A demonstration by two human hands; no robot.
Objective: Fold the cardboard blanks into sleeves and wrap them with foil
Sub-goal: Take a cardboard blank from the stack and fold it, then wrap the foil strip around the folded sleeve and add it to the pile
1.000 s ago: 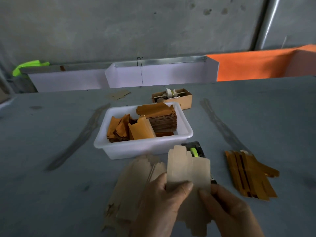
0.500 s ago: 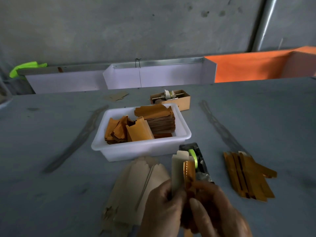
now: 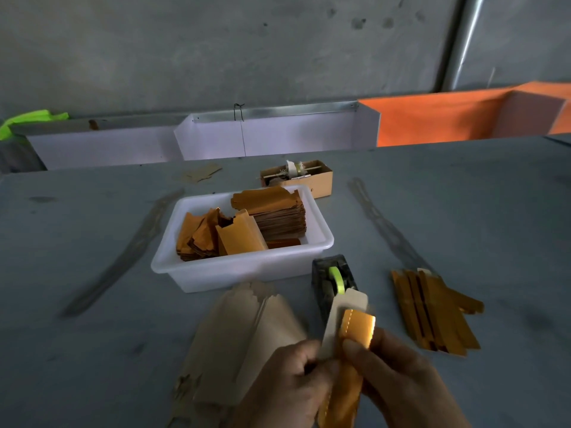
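Scene: A person at a grey worktable (image 3: pixel 92 335) folds one cardboard blank (image 3: pixel 343 316) with both hands, low in the head view at about 6 o'clock.

Left hand: The left hand (image 3: pixel 287 384) has its fingers curled round the blank's lower left edge, thumb pressed on the pale face.

Right hand: The right hand (image 3: pixel 398 381) pinches the gold foil flap (image 3: pixel 358 329) against the blank, thumb tip on the foil's lower edge.

Long axis: The blank runs from the hands up toward 12 o'clock, tipped slightly to 1 o'clock; its tabbed top end stands clear of both hands, in front of the tape dispenser (image 3: pixel 332 282).

Key relation: The foil flap lies on the blank's right side, at 12 o'clock from the right thumb, so the right hand appears the nearer one to press or roll it round.

Supply: A fan of pale unfolded blanks (image 3: pixel 247 335) lies at 9 o'clock from the hands, just beside the left hand.

Finished work: A row of foil-wrapped sleeves (image 3: pixel 432 310) lies at 2 o'clock, well apart from the hands.

Bin: A white plastic tub (image 3: pixel 241 270) at 11 o'clock holds stacked foil-faced pieces (image 3: pixel 272 211).

Stage: Judged mid-fold; the wrap is not yet closed.
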